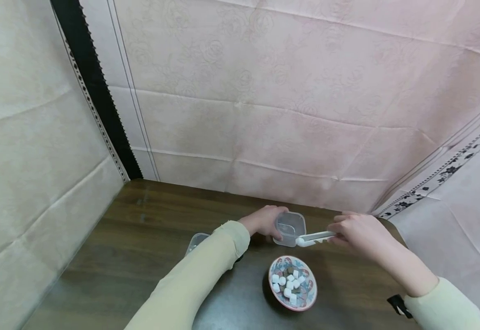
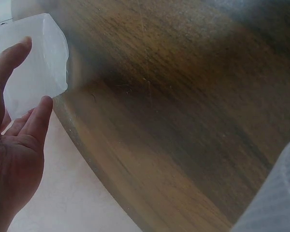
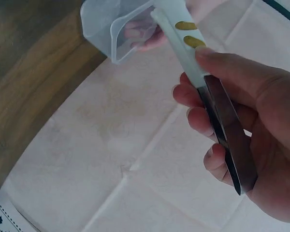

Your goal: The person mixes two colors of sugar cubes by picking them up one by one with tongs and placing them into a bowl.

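My left hand [image 1: 266, 221] grips a clear plastic box [image 1: 286, 224] from its left side, near the table's far edge. In the left wrist view the thumb lies on one face of the box [image 2: 43, 53], with fingers at its lower side. A pair of tongs [image 1: 316, 237] with white tips is pinched in my right hand [image 1: 359, 231], its tips over the near right corner of the box. The right wrist view shows the tongs' metal handle [image 3: 232, 140] between thumb and curled fingers. Nearer me, a patterned bowl [image 1: 307, 289] holds several small white cubes [image 1: 288, 284].
A second clear container [image 1: 196, 240] stands to the left, partly hidden behind my left sleeve [image 1: 207, 275]. The dark wooden table [image 1: 141, 266] ends at pale cloth walls [image 1: 264, 114] at the back and sides.
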Available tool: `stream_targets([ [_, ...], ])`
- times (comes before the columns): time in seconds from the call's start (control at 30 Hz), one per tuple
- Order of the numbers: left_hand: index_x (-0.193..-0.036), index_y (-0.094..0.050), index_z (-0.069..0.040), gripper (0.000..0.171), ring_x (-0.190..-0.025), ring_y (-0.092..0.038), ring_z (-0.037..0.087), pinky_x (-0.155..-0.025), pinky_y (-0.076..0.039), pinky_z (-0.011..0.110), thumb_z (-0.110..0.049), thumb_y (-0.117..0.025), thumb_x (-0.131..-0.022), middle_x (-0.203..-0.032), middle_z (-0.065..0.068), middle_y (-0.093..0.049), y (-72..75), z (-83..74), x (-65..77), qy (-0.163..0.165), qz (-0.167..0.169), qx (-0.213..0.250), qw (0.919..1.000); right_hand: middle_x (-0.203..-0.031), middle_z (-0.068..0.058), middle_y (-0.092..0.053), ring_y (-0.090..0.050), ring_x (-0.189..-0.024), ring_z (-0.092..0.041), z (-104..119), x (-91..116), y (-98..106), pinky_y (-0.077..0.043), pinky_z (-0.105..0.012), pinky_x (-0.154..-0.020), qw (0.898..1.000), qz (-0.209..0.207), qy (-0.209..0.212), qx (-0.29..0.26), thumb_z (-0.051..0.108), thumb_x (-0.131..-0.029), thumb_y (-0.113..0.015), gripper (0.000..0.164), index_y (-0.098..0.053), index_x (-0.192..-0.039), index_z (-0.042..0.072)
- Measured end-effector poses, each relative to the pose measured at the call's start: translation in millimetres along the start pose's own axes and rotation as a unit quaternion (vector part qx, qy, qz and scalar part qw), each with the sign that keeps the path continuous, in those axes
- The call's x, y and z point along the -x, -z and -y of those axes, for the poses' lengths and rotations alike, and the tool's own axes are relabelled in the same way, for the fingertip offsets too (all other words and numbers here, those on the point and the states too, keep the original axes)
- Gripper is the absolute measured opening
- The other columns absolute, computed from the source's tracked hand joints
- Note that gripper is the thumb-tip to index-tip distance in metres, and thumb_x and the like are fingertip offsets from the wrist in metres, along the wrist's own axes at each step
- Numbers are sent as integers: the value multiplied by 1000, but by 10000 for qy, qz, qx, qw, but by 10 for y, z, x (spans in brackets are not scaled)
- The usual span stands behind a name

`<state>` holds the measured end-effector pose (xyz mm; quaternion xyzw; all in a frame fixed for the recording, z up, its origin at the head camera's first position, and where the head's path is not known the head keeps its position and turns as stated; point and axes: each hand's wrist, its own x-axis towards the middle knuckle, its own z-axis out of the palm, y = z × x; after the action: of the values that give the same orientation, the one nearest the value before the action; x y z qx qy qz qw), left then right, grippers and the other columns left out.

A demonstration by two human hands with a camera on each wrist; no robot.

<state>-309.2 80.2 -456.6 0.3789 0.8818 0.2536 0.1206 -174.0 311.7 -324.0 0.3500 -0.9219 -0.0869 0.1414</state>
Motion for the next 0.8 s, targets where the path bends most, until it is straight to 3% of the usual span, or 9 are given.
stream_targets([
  [0.13,-154,-53,-11,84,-133,-54,26,-111,-47,31,-25,-95,-82,-141,9,-65,2,-7,7,13,24,-5,10000,-71,18,-49,-48,-65,-3,80,100,-17,-42,-29,-51,9990,-169,191,-362,24,-76,-94,24,-70,-76,26],
  [0.3,-152,-55,-10,83,-130,-55,26,-110,-47,31,-24,-96,-81,-139,10,-66,13,-18,1,15,10,13,10000,-73,20,-49,-47,-68,0,207,170,-55,-43,-26,-53,9975,-55,363,-610,26,-79,-93,20,-72,-80,26],
  [0.8,-154,-51,-11,86,-133,-55,24,-112,-46,29,-25,-95,-82,-141,7,-65,-32,1,-43,40,8,-208,9998,-73,16,-52,-51,-70,-8,415,159,-286,-45,-31,-56,9972,-95,555,-487,26,-72,-95,25,-71,-79,26],
])
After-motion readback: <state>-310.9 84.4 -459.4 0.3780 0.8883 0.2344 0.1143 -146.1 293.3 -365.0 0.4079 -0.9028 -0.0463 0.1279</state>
